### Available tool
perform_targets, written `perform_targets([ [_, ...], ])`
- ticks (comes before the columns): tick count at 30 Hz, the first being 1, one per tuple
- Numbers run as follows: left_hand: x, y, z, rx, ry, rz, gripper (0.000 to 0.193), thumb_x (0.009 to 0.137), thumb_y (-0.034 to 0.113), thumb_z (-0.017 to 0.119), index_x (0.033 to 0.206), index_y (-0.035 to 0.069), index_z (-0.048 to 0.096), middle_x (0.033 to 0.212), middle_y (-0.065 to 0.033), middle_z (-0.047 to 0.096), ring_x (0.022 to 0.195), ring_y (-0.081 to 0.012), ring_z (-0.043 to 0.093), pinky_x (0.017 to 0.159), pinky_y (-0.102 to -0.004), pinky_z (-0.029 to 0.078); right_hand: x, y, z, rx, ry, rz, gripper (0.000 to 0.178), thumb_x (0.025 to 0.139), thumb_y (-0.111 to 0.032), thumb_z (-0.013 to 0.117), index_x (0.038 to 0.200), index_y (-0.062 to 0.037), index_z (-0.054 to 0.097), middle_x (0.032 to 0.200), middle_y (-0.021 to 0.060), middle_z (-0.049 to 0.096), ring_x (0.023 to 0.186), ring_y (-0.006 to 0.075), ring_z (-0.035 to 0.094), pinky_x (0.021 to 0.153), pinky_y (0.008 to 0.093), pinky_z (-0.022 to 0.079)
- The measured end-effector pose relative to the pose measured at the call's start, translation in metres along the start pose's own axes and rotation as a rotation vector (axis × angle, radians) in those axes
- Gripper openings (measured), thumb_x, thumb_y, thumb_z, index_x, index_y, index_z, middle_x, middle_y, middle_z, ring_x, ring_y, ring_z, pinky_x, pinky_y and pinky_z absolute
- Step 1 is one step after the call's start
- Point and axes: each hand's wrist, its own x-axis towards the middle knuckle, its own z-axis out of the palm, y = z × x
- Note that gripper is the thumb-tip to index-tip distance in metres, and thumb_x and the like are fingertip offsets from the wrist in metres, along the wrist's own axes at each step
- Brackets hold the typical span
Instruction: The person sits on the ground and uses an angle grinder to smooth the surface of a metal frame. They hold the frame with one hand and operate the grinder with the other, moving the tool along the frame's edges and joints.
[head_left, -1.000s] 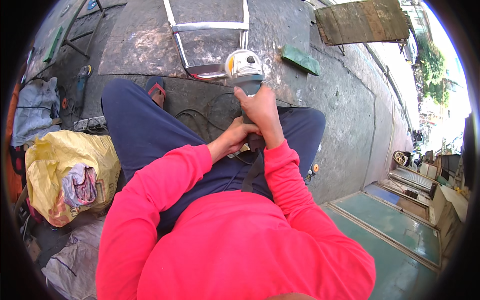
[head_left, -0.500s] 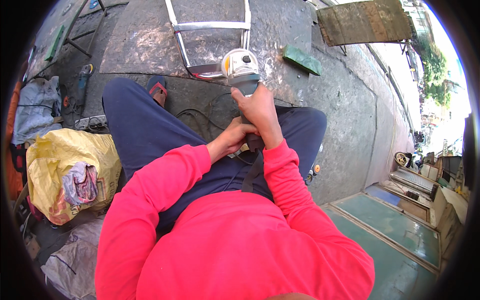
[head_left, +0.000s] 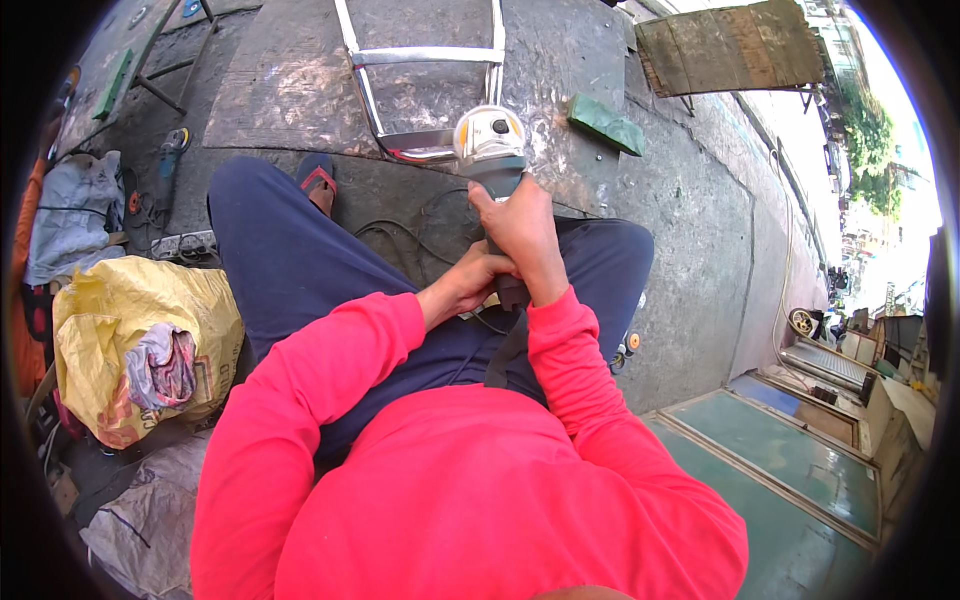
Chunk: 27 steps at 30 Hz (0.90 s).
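Observation:
An angle grinder with a silver head and a dark body is held between my knees, its head pointing away from me. My right hand wraps round the body just behind the head. Lower down, my left hand is closed round the rear part of the same tool; some of its fingers are hidden under the right hand. Beyond the grinder's head lies a shiny metal frame with crossbars, its near bar close to the head. The disc side of the grinder is mostly hidden.
A green block lies right of the frame. At the left are another angle grinder, a power strip and a yellow sack with a cloth on it. Black cord loops between my legs. Green panels stand at the lower right.
The grinder's head has shifted slightly to the right and a little nearer to me, with both hands still on it. The frame looks almost unmoved.

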Motion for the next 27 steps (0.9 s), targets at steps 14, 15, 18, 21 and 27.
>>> perform_targets([
  [14,0.006,0.003,0.002,0.007,-0.010,-0.010,0.034,0.080,-0.002,0.065,0.113,-0.004,0.061,0.105,-0.0120,0.068,0.092,-0.0208,0.069,0.080,-0.0338,0.056,0.008,0.004,-0.002,-0.005,-0.019,0.039,0.064,0.077,-0.042,0.077,0.098,0.0163,0.059,0.086,0.0350,0.066,0.085,0.0460,0.069,0.074,0.0463,0.056],
  [15,0.005,0.004,0.002,0.003,0.003,-0.007,0.034,0.080,-0.002,0.065,0.113,-0.004,0.061,0.104,-0.0120,0.068,0.092,-0.0209,0.069,0.080,-0.0339,0.056,0.009,0.004,-0.001,-0.010,-0.012,0.021,0.064,0.077,-0.042,0.077,0.098,0.0163,0.059,0.086,0.0350,0.066,0.085,0.0461,0.069,0.075,0.0463,0.056],
  [18,0.000,0.004,0.003,-0.006,0.045,0.008,0.032,0.079,-0.002,0.065,0.111,-0.004,0.061,0.103,-0.0119,0.068,0.090,-0.0210,0.069,0.079,-0.0339,0.057,0.007,0.003,0.004,0.002,-0.018,-0.050,0.064,0.077,-0.042,0.076,0.096,0.0164,0.060,0.086,0.0346,0.067,0.085,0.0463,0.069,0.075,0.0465,0.056],
  [21,-0.005,0.005,0.005,-0.008,0.070,0.031,0.030,0.079,-0.002,0.065,0.109,-0.004,0.062,0.101,-0.0115,0.068,0.089,-0.0209,0.069,0.079,-0.0341,0.057,0.007,0.004,0.007,0.043,-0.039,-0.088,0.063,0.078,-0.042,0.076,0.096,0.0162,0.061,0.086,0.0340,0.067,0.086,0.0463,0.069,0.075,0.0466,0.056],
  [27,0.006,0.014,0.019,0.032,0.064,-0.021,0.028,0.076,-0.002,0.066,0.104,-0.004,0.061,0.093,-0.0112,0.068,0.082,-0.0197,0.068,0.073,-0.0325,0.056,0.014,0.008,-0.009,0.073,-0.012,0.061,0.056,0.078,-0.041,0.075,0.089,0.0129,0.066,0.083,0.0315,0.068,0.084,0.0439,0.070,0.073,0.0451,0.055],
])
